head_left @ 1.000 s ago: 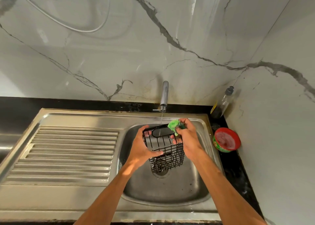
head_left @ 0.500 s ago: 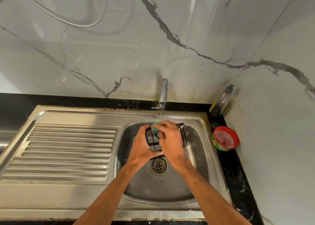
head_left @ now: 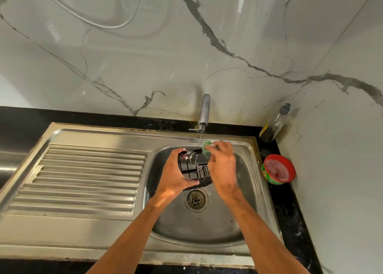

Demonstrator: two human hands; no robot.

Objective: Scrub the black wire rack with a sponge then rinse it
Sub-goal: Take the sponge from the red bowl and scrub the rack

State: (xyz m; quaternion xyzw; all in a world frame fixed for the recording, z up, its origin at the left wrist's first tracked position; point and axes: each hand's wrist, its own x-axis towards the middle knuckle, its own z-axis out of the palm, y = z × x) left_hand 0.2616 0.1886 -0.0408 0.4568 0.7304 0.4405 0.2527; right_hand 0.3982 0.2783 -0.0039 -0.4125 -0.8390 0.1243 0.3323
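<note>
The black wire rack (head_left: 194, 169) is held over the sink basin (head_left: 244, 211), just above the drain. My left hand (head_left: 175, 174) grips its left side and bottom edge. My right hand (head_left: 222, 167) holds a green sponge (head_left: 206, 150) pressed against the rack's upper right rim, and covers the rack's right side. A thin stream of water falls from the tap (head_left: 204, 113) onto the top of the rack beside the sponge. White suds show on the rack's top wires.
A ribbed steel drainboard (head_left: 83, 178) lies to the left of the basin. On the black counter at right stand a red-lidded green tub (head_left: 277, 169) and a clear soap bottle (head_left: 275, 124) in the corner. Marble walls close off the back and right.
The rack has turned in my left hand. My right hand with the sponge swept from the rack's right rim to its left and back to the right rim.
</note>
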